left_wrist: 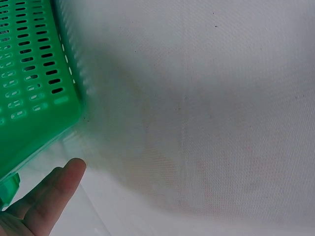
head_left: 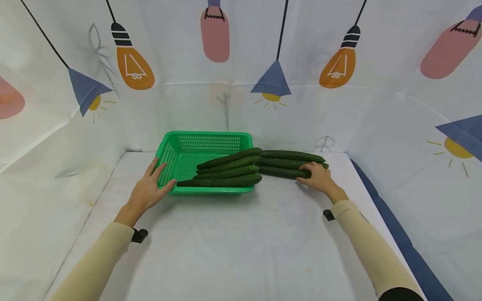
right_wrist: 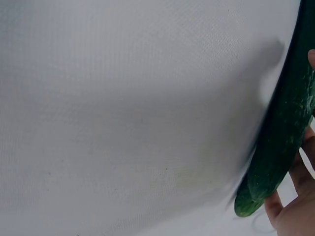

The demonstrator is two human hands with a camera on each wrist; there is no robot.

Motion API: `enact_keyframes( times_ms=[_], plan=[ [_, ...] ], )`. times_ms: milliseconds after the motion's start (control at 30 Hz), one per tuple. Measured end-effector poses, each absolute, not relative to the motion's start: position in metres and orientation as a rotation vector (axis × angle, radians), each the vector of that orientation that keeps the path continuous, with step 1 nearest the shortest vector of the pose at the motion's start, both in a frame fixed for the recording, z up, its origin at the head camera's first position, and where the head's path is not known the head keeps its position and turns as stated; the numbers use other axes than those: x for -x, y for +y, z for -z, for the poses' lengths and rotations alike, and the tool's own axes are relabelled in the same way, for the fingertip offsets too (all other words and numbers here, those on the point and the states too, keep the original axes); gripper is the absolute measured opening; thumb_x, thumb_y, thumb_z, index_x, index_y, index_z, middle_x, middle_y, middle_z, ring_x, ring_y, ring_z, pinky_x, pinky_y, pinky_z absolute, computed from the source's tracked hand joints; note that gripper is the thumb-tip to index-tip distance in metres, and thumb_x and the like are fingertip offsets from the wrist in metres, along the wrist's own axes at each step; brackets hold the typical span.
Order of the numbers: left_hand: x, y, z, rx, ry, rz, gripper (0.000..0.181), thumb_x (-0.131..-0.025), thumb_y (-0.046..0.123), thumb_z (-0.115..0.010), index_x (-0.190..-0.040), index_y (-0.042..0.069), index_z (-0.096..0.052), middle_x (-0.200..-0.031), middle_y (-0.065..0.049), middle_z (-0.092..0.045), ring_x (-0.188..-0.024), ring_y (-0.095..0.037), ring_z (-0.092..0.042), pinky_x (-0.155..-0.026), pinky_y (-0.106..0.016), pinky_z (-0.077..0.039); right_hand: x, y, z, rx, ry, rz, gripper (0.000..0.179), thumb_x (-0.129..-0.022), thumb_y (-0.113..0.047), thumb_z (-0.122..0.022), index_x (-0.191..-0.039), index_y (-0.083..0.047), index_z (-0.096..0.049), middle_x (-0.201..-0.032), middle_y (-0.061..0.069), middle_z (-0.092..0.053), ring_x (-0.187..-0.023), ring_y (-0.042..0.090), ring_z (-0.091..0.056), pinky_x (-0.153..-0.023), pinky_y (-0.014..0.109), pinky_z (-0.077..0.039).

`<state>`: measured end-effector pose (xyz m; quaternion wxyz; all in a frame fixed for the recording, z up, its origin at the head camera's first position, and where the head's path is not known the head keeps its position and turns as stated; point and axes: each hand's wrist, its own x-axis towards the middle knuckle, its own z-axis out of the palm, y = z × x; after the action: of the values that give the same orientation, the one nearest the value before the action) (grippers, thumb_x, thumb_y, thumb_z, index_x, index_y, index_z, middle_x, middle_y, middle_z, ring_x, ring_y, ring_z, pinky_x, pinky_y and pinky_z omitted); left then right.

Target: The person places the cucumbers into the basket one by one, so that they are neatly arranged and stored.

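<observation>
My right hand [head_left: 318, 177] grips the nearest of three dark green cucumbers [head_left: 282, 171] lying side by side on the table, its thumb on the near side and fingers over the top. In the right wrist view that cucumber [right_wrist: 283, 123] runs down the right edge, with part of the hand [right_wrist: 298, 216] beside its end. Several more cucumbers [head_left: 229, 172] lie across the right part of a green plastic basket [head_left: 208, 190], their ends reaching the right rim. At the basket's front left corner, my left hand [head_left: 147, 190] rests with fingers spread and straight.
A white cloth covers the table [head_left: 241, 242]. Behind it hangs a white sheet [head_left: 180, 104] printed with lamps and bulbs, close to the basket's back. Dark blue material [head_left: 393, 225] runs along the table's right edge.
</observation>
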<state>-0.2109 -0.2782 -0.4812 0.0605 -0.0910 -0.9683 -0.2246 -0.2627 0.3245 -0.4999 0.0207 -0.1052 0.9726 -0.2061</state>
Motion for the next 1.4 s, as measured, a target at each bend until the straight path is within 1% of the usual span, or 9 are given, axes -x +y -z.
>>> enact_keyframes(
  times_ms=[333,567,667,767,867,967,1033,1233,1400],
  plan=[
    [0.211,-0.279,0.480,0.297,-2.920,0.672,0.080,-0.100,0.058,-0.055,-0.160,0.009,-0.035,-0.172,-0.017,-0.013,-0.083,-0.051,-0.068,-0.063,-0.056,-0.052,0.260,0.326,0.503,0.310,3.028,0.636,0.053,-0.091,-0.039,-0.077,-0.132,-0.006,-0.067,-0.142,0.027,-0.054,-0.129,0.052,-0.049,-0.097,0.081,-0.025],
    [0.209,-0.280,0.481,0.287,-2.924,0.682,0.081,-0.099,0.058,-0.055,-0.160,0.009,-0.035,-0.173,-0.017,-0.012,-0.088,-0.053,-0.068,-0.067,-0.058,-0.053,0.261,0.327,0.505,0.317,3.036,0.658,0.053,-0.091,-0.039,-0.077,-0.131,-0.007,-0.067,-0.140,0.026,-0.057,-0.127,0.052,-0.050,-0.094,0.076,-0.029],
    [0.209,-0.280,0.481,0.287,-2.924,0.683,0.081,-0.099,0.058,-0.056,-0.160,0.009,-0.035,-0.172,-0.017,-0.012,-0.085,-0.051,-0.069,-0.065,-0.058,-0.053,0.261,0.328,0.506,0.323,3.035,0.655,0.053,-0.091,-0.039,-0.077,-0.131,-0.007,-0.067,-0.138,0.026,-0.059,-0.127,0.050,-0.051,-0.094,0.075,-0.030],
    [0.210,-0.280,0.482,0.288,-2.919,0.679,0.080,-0.099,0.057,-0.056,-0.160,0.009,-0.036,-0.172,-0.017,-0.013,-0.082,-0.050,-0.069,-0.064,-0.056,-0.053,0.261,0.329,0.508,0.320,3.022,0.673,0.053,-0.091,-0.039,-0.076,-0.132,-0.006,-0.067,-0.138,0.025,-0.060,-0.128,0.049,-0.052,-0.096,0.077,-0.030],
    [0.210,-0.279,0.482,0.292,-2.910,0.680,0.080,-0.099,0.057,-0.057,-0.160,0.009,-0.036,-0.172,-0.018,-0.014,-0.083,-0.050,-0.069,-0.064,-0.056,-0.053,0.260,0.330,0.509,0.312,2.986,0.716,0.053,-0.092,-0.039,-0.076,-0.132,-0.005,-0.066,-0.135,0.026,-0.060,-0.125,0.047,-0.055,-0.098,0.077,-0.034],
    [0.210,-0.279,0.482,0.297,-2.904,0.685,0.079,-0.099,0.056,-0.057,-0.160,0.009,-0.036,-0.172,-0.018,-0.014,-0.086,-0.052,-0.068,-0.065,-0.058,-0.053,0.259,0.330,0.510,0.312,2.954,0.730,0.055,-0.092,-0.038,-0.075,-0.134,-0.004,-0.064,-0.135,0.027,-0.060,-0.124,0.047,-0.057,-0.101,0.073,-0.040],
    [0.210,-0.279,0.482,0.297,-2.903,0.685,0.079,-0.099,0.056,-0.056,-0.160,0.009,-0.036,-0.172,-0.018,-0.013,-0.089,-0.054,-0.068,-0.066,-0.059,-0.053,0.259,0.331,0.511,0.314,2.942,0.723,0.055,-0.093,-0.036,-0.075,-0.136,-0.003,-0.063,-0.137,0.028,-0.059,-0.126,0.049,-0.055,-0.103,0.070,-0.041],
    [0.209,-0.280,0.482,0.294,-2.907,0.687,0.079,-0.100,0.056,-0.056,-0.160,0.009,-0.035,-0.172,-0.018,-0.012,-0.090,-0.054,-0.068,-0.066,-0.059,-0.053,0.258,0.332,0.513,0.288,2.914,0.748,0.056,-0.094,-0.035,-0.074,-0.139,-0.004,-0.061,-0.145,0.028,-0.054,-0.135,0.052,-0.048,-0.108,0.067,-0.040],
    [0.211,-0.280,0.482,0.292,-2.918,0.682,0.080,-0.099,0.057,-0.056,-0.160,0.010,-0.035,-0.172,-0.017,-0.012,-0.084,-0.049,-0.069,-0.062,-0.053,-0.053,0.258,0.333,0.515,0.287,2.916,0.810,0.055,-0.094,-0.033,-0.076,-0.138,-0.003,-0.062,-0.144,0.028,-0.055,-0.136,0.050,-0.048,-0.110,0.066,-0.039]
  ],
)
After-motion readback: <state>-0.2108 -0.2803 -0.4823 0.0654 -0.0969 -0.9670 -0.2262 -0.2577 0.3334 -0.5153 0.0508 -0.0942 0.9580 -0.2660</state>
